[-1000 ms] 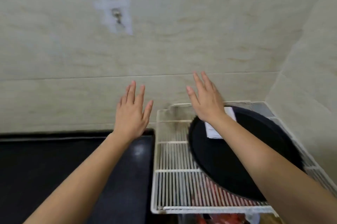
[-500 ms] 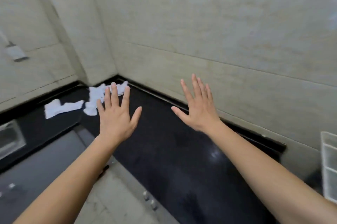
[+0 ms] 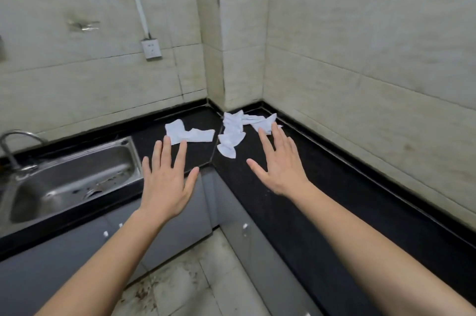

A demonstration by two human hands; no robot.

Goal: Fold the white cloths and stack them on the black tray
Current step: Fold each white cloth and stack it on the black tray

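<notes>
Crumpled white cloths lie in the corner of a black countertop [image 3: 322,187]. One cloth [image 3: 189,132] lies left of the corner seam. A looser heap of cloths [image 3: 233,135] spreads right of the seam toward the wall. My left hand [image 3: 166,181] hovers flat with fingers spread, just in front of the left cloth. Near the heap's right end my right hand [image 3: 279,163] is held out flat, its fingertips overlapping a cloth edge in the picture. Neither hand holds anything. The black tray is out of view.
A steel sink [image 3: 69,181] with a tap [image 3: 13,143] is set in the counter at left. Tiled walls close the corner, with a wall socket [image 3: 151,49] above. Grey cabinet fronts [image 3: 180,215] and a stained tile floor [image 3: 188,287] lie below.
The view has swung left from the tray on the wire rack to the counter corner. The cloths now lie close in front of both open hands, and the sink has come into view.
</notes>
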